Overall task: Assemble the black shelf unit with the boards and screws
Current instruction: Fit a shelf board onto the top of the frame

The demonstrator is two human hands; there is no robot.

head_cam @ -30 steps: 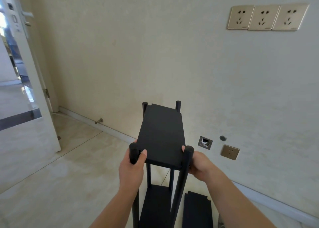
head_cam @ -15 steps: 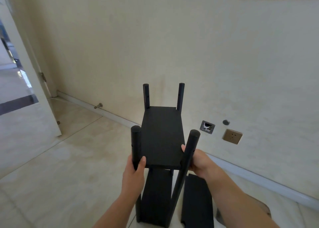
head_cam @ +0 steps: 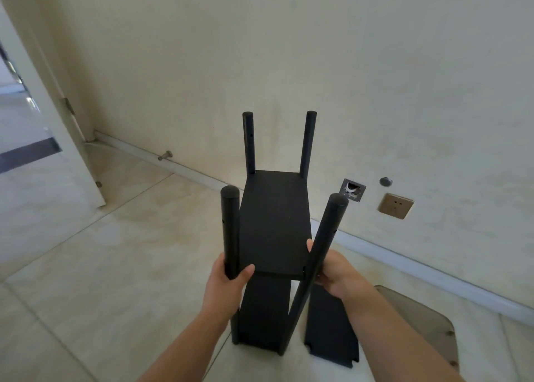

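The black shelf unit point(head_cam: 274, 222) stands on the tiled floor in front of me, with four round posts rising past a black board. A lower board point(head_cam: 264, 315) sits beneath it. My left hand point(head_cam: 224, 284) wraps around the near left post point(head_cam: 230, 228). My right hand point(head_cam: 336, 271) grips the near right post point(head_cam: 323, 251), thumb on the upper board's edge. A loose black board point(head_cam: 329, 326) lies flat on the floor to the right of the unit.
A cream wall with a white skirting board point(head_cam: 404, 263) runs behind the unit. A wall socket point(head_cam: 395, 206) and an open wall box point(head_cam: 353, 190) are low on the right. A white door point(head_cam: 43, 112) stands open at left. A grey stool seat point(head_cam: 427, 324) is at lower right.
The upper board has slid down the four posts, which now stick up well above it. Both hands have moved down with it, and my view has tilted toward the floor.
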